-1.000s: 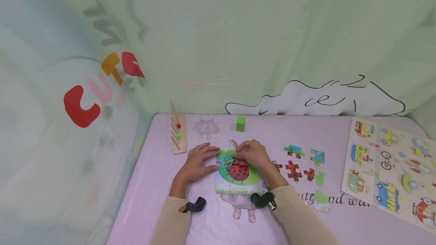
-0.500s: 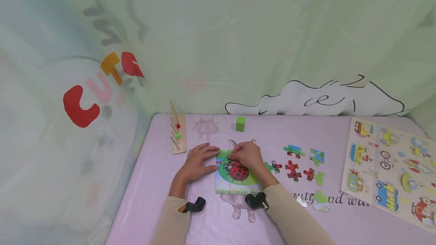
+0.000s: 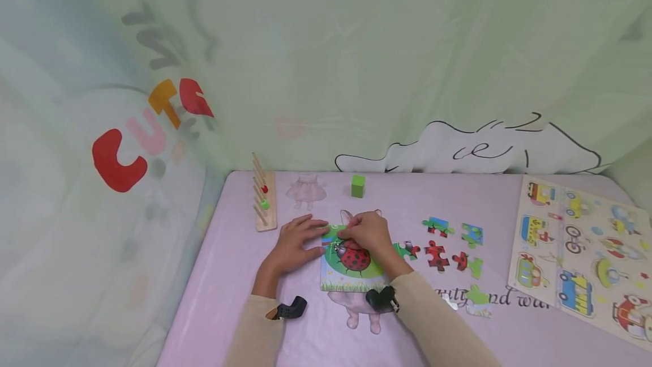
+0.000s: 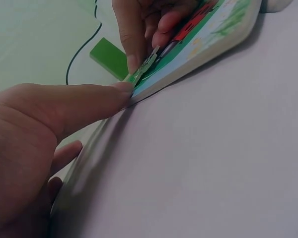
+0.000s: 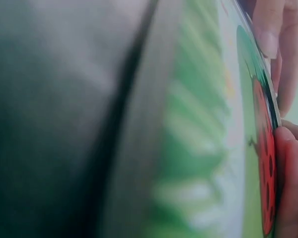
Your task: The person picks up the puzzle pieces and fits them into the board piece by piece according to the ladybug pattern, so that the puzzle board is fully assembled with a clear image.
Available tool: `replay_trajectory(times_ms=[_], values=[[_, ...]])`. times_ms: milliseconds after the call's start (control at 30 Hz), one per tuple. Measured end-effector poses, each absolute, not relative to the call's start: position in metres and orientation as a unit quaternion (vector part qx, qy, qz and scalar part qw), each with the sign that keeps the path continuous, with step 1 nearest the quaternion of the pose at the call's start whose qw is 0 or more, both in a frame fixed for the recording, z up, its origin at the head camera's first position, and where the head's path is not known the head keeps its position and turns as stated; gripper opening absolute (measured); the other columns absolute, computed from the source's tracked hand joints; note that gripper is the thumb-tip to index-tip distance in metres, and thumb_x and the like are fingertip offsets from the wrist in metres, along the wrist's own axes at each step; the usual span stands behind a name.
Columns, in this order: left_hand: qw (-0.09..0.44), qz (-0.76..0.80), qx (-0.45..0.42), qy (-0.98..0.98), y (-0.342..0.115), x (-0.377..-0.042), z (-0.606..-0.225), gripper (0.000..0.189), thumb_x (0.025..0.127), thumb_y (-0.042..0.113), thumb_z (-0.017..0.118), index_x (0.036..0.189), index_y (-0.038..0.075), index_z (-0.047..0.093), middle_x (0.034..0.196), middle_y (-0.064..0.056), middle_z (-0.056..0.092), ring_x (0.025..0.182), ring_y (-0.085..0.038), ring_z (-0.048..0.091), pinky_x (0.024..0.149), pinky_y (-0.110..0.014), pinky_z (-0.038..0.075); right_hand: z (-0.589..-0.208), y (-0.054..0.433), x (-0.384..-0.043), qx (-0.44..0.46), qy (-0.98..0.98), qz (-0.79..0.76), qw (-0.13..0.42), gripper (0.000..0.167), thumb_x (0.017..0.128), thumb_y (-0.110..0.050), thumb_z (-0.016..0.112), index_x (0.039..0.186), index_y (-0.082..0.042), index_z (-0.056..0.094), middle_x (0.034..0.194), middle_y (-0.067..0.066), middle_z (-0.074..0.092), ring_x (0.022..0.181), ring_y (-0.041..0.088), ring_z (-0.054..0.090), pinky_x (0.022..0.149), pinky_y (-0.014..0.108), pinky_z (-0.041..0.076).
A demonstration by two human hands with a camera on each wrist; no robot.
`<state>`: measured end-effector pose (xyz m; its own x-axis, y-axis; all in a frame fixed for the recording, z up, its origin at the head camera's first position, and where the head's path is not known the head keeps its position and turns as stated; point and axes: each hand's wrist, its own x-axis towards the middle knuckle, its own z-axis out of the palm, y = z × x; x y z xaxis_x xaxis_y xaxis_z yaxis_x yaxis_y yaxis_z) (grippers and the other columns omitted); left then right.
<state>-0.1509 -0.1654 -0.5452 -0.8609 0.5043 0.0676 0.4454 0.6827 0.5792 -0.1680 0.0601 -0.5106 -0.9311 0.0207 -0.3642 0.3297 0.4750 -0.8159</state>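
Note:
A square ladybug puzzle board [image 3: 342,286] lies on the table in front of me. My left hand [image 3: 296,244] rests at its left side, fingers extended, and the thumb touches the board's edge in the left wrist view. Above the upper left part of the board, my right hand [image 3: 370,237] pinches a small green puzzle piece [image 4: 147,67], which tilts against the board surface. The right fingers cover part of the picture. The ladybug [image 3: 355,260] shows below them. To the right lie several loose puzzle pieces, among them a red one [image 3: 436,256].
A wooden peg stand [image 3: 270,208] with red and green beads stands at the back left. A green block [image 3: 358,186] sits at the back. On the far right lies a large board of vehicle pictures [image 3: 555,248]. Fabric walls border the table at the back and left.
My right hand has shifted slightly left over the board with the puzzle piece, uncovering a loose piece beside the board's right edge. My left hand has stayed in place.

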Motion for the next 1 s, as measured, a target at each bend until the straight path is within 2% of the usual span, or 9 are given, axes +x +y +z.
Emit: replay_trajectory(times_ms=[300, 533, 633, 767, 833, 900, 1000], values=[[0.026, 0.291, 0.229, 0.929, -0.156, -0.151, -0.548, 0.043, 0.096, 0.044, 0.069, 0.135, 0.027, 0.068, 0.146, 0.011, 0.059, 0.149, -0.025, 0.036, 0.113, -0.057, 0.026, -0.51, 0.062, -0.17, 0.094, 0.853, -0.487, 0.164, 0.024, 0.076, -0.019, 0.09, 0.077, -0.007, 0.069, 0.059, 0.003, 0.069, 0.048, 0.009, 0.067, 0.047, 0.02, 0.052], [0.006, 0.306, 0.216, 0.927, -0.153, -0.153, -0.55, 0.038, 0.092, 0.04, 0.074, 0.127, 0.026, 0.074, 0.141, 0.011, 0.063, 0.146, -0.026, 0.04, 0.109, -0.057, 0.028, -0.511, 0.064, -0.168, 0.065, 0.856, -0.483, 0.172, 0.021, 0.08, -0.019, 0.087, 0.081, -0.008, 0.07, 0.061, 0.002, 0.069, 0.051, 0.008, 0.066, 0.049, 0.02, 0.052], [0.001, 0.308, 0.215, 0.927, -0.153, -0.153, -0.551, 0.036, 0.092, 0.04, 0.075, 0.125, 0.026, 0.075, 0.14, 0.012, 0.063, 0.145, -0.025, 0.041, 0.108, -0.056, 0.029, -0.507, 0.069, -0.168, 0.011, 0.863, -0.471, 0.184, 0.017, 0.08, -0.016, 0.086, 0.092, -0.009, 0.076, 0.064, 0.001, 0.069, 0.054, 0.01, 0.065, 0.052, 0.022, 0.052], [0.001, 0.309, 0.219, 0.925, -0.154, -0.153, -0.551, 0.036, 0.092, 0.04, 0.075, 0.125, 0.026, 0.074, 0.14, 0.013, 0.064, 0.145, -0.024, 0.042, 0.11, -0.056, 0.028, -0.503, 0.074, -0.17, -0.07, 0.888, -0.419, 0.173, 0.027, 0.077, -0.015, 0.088, 0.104, -0.014, 0.082, 0.068, -0.001, 0.071, 0.059, 0.012, 0.06, 0.059, 0.026, 0.048], [-0.002, 0.312, 0.226, 0.923, -0.154, -0.153, -0.551, 0.036, 0.092, 0.039, 0.074, 0.125, 0.025, 0.074, 0.14, 0.012, 0.064, 0.145, -0.024, 0.043, 0.11, -0.057, 0.027, -0.503, 0.074, -0.172, -0.08, 0.898, -0.398, 0.17, 0.028, 0.076, -0.017, 0.089, 0.104, -0.015, 0.083, 0.069, -0.003, 0.074, 0.061, 0.011, 0.059, 0.063, 0.028, 0.047], [-0.003, 0.316, 0.236, 0.919, -0.154, -0.152, -0.55, 0.036, 0.093, 0.037, 0.075, 0.126, 0.023, 0.074, 0.14, 0.011, 0.065, 0.144, -0.025, 0.044, 0.111, -0.058, 0.027, -0.503, 0.073, -0.174, -0.078, 0.906, -0.382, 0.166, 0.026, 0.075, -0.019, 0.091, 0.1, -0.018, 0.084, 0.07, -0.005, 0.075, 0.063, 0.01, 0.059, 0.072, 0.029, 0.047], [-0.003, 0.323, 0.247, 0.913, -0.154, -0.152, -0.549, 0.036, 0.093, 0.033, 0.075, 0.126, 0.02, 0.074, 0.14, 0.008, 0.066, 0.144, -0.026, 0.046, 0.113, -0.06, 0.026, -0.504, 0.073, -0.175, -0.073, 0.91, -0.373, 0.166, 0.024, 0.073, -0.02, 0.092, 0.095, -0.02, 0.085, 0.068, -0.004, 0.075, 0.06, 0.01, 0.061, 0.073, 0.031, 0.05]])
